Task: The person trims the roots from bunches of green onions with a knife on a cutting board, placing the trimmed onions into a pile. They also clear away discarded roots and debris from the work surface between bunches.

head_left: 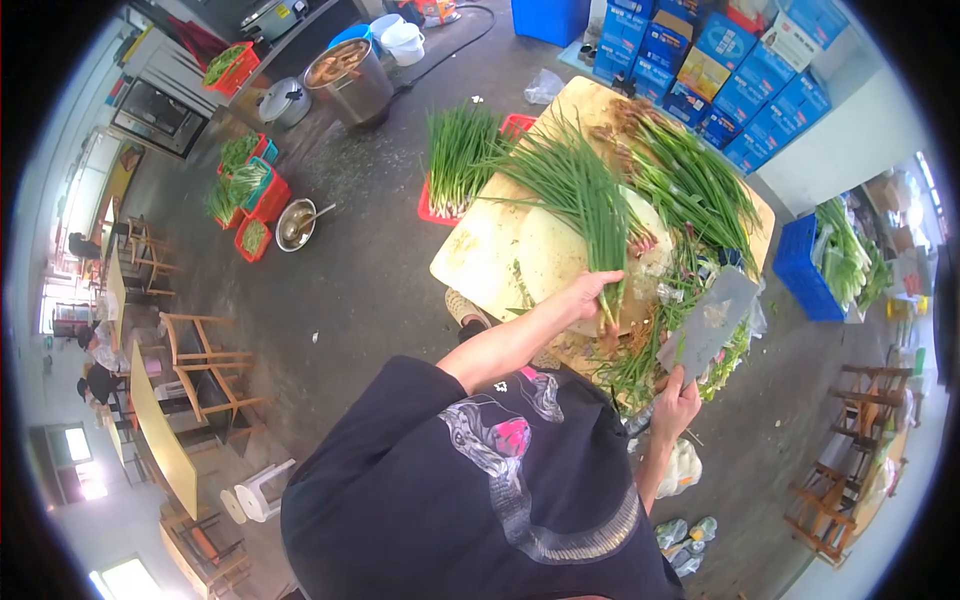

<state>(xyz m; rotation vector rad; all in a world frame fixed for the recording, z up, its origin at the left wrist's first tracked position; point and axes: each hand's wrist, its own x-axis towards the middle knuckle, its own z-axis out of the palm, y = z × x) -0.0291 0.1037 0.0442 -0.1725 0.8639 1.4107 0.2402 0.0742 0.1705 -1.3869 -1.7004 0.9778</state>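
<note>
My left hand (592,293) grips a bunch of green onions (580,190) near its root end and holds it flat on a round pale cutting board (545,255). My right hand (677,402) holds a broad cleaver (712,322) by its handle, the blade raised just right of the bunch's roots. The board lies on a wooden table (480,265). More green onions (690,180) are heaped on the table's far and right side. Cut roots and trimmings (640,360) lie at the near edge between my hands.
A red crate of green onions (458,160) sits left of the table. A large steel pot (350,80), red baskets of greens (250,190) and a metal bowl (297,224) stand on the floor at left. Blue boxes (720,60) are stacked behind; a blue crate (805,270) at right.
</note>
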